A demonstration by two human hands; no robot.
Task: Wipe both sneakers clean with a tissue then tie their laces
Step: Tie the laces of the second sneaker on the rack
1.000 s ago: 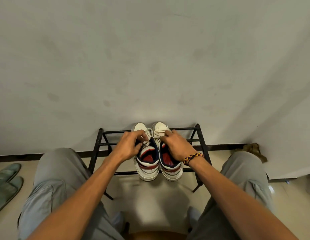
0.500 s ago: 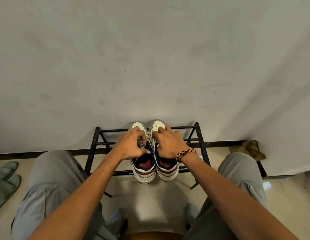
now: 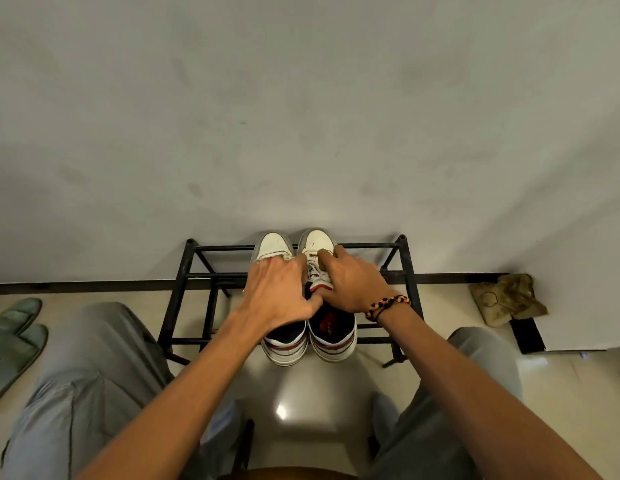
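Two sneakers (image 3: 307,306) on rack (image 3: 194,275); both hands' fingers (image 3: 327,254) hide laces (image 3: 313,270), grip unclear. Loose knot could slip.

At frame centre, two white sneakers (image 3: 310,299) with navy-and-red linings and red-striped heels sit on a black metal rack (image 3: 194,282). A black, yellow and red braided bracelet (image 3: 386,306) shows centre right. Green slippers (image 3: 14,337) lie far left; the trousers (image 3: 76,386) are grey.
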